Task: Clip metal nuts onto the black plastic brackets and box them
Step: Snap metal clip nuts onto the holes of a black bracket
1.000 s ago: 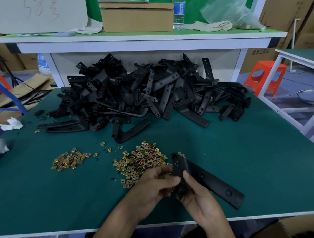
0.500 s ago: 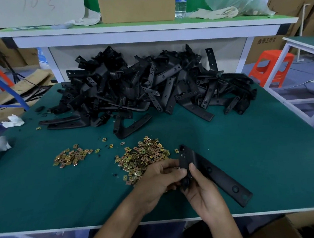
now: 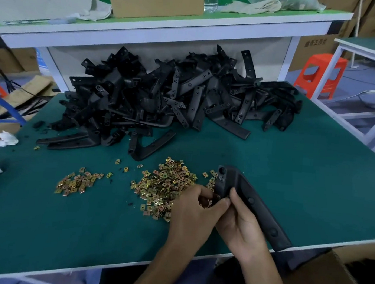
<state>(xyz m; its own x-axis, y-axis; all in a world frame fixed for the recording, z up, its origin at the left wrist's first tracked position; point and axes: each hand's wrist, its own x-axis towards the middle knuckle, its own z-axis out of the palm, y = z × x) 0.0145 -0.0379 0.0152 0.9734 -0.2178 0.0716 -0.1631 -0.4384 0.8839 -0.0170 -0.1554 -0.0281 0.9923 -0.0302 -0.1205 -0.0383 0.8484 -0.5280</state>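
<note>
We are holding one black bracket (image 3: 258,205).
Our right hand (image 3: 241,226) is gripping it; our left hand (image 3: 190,210) is pinching its left edge beside the nuts (image 3: 164,184).

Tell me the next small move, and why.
Probably press the nut home with the left hand. The right hand grips the bracket, and the left hand's fingers pinch at its edge, where a glint of gold shows. Whether the nut is fully seated cannot be told.
</note>
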